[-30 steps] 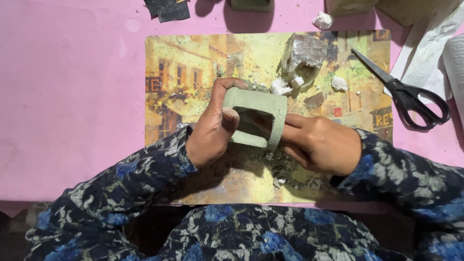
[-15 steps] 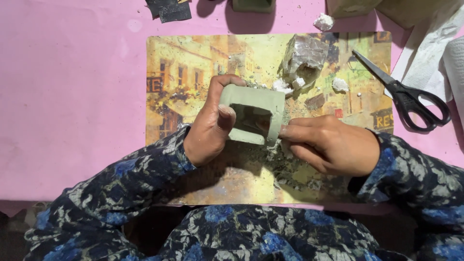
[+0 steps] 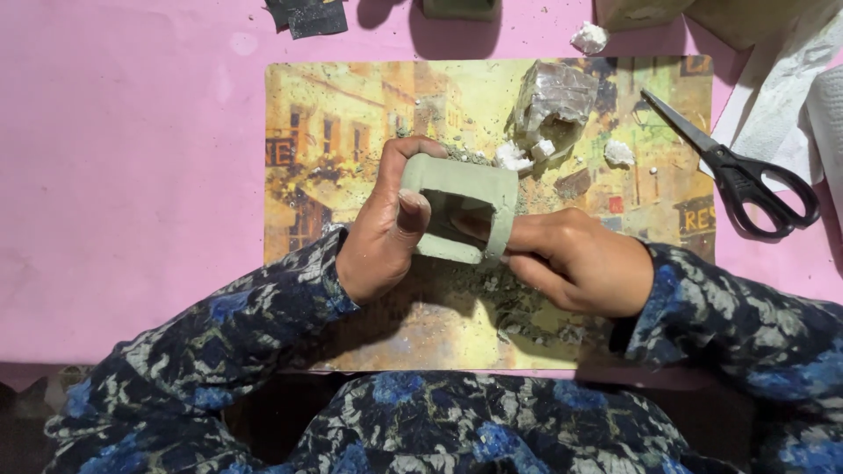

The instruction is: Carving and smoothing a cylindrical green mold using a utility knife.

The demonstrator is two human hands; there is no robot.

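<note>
A pale green hollow block (image 3: 461, 189), square with an open middle, is held above a printed placemat (image 3: 334, 132). My left hand (image 3: 382, 237) grips its left side, thumb on the front face and fingers over the top. My right hand (image 3: 575, 259) presses against its right wall, with fingers reaching into the opening; whatever those fingers hold is hidden. Green crumbs and dust lie on the mat under the block.
Black-handled scissors (image 3: 746, 171) lie at the mat's right edge. A clear-wrapped lump (image 3: 553, 101) and white foam bits (image 3: 514, 158) sit behind the block. White paper towel (image 3: 790, 79) lies at the far right, a dark scrap (image 3: 307, 16) at the top, all on the pink table (image 3: 123, 175).
The block has tilted slightly and my right hand has shifted a little right along its wall. The scissors and scraps have not moved.
</note>
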